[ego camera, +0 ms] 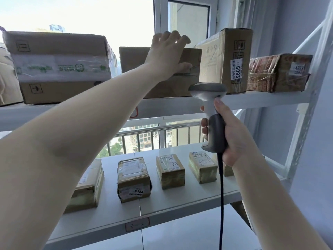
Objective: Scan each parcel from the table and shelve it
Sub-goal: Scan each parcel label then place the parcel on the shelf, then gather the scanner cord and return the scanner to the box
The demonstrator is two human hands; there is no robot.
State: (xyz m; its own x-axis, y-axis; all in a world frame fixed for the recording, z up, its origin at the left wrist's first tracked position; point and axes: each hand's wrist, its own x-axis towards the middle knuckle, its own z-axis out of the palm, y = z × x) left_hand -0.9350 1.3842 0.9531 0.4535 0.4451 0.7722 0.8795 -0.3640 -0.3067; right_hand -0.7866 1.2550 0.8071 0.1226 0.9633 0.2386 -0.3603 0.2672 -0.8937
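A brown cardboard parcel [133, 58] stands on the upper white shelf [261, 99], between a large taped box [59, 69] and a tall box labelled 6085 [225, 60]. My left hand [168, 53] lies flat on the brown parcel's front, fingers spread over its top edge and thumb on the face. My right hand [232, 134] grips the handle of a grey barcode scanner [210, 98], whose head points at the upper shelf edge below the 6085 box. The scanner's black cable [221, 204] hangs down.
A red-patterned parcel labelled 4064 [279, 73] sits at the upper shelf's right end. The lower shelf [180, 204] holds several small taped parcels, one labelled 5144 [133, 179]. A window with a railing [153, 130] is behind. White shelf uprights [302, 123] stand at the right.
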